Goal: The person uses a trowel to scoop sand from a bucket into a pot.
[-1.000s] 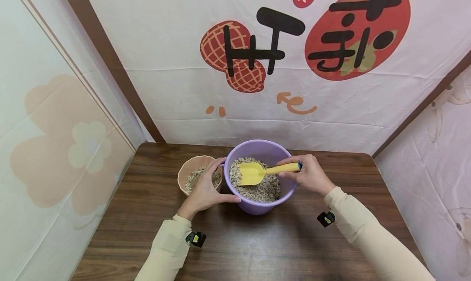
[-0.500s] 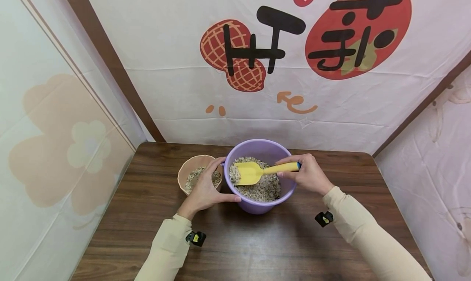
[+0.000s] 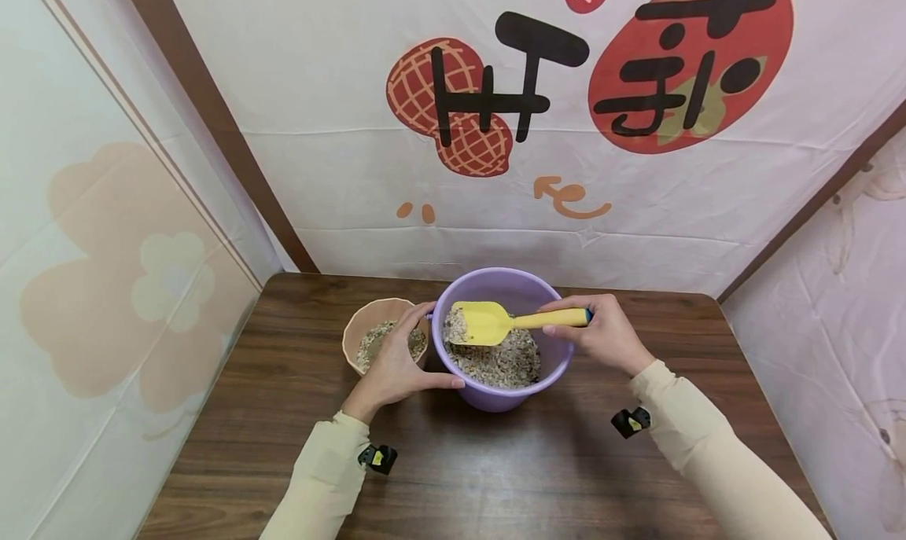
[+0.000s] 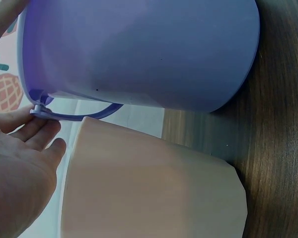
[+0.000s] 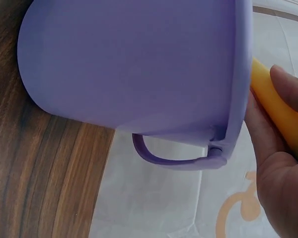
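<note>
A yellow scoop (image 3: 484, 322) lies level above the grain-like flakes (image 3: 499, 365) in the purple bucket (image 3: 488, 402), with some flakes at its tip. My right hand (image 3: 607, 334) grips the scoop's handle over the bucket's right rim; in the right wrist view the yellow handle (image 5: 278, 109) runs between thumb and fingers. My left hand (image 3: 396, 367) holds the bucket's left rim, thumb at the front and fingers by the handle joint, as the left wrist view shows. Beneath that hand, a peach bowl (image 3: 357, 326) with similar flakes stands left of the bucket, partly hidden.
Bucket and bowl stand close together near the back of the dark wooden table (image 3: 481, 477). A printed fabric backdrop (image 3: 340, 178) rises behind the table. The bucket's thin purple handle (image 5: 164, 161) hangs down at its far side.
My right hand has lifted the scoop slightly out of the flakes and shifted it a little right, after a small push left. My left hand and the bucket have stayed in place.
</note>
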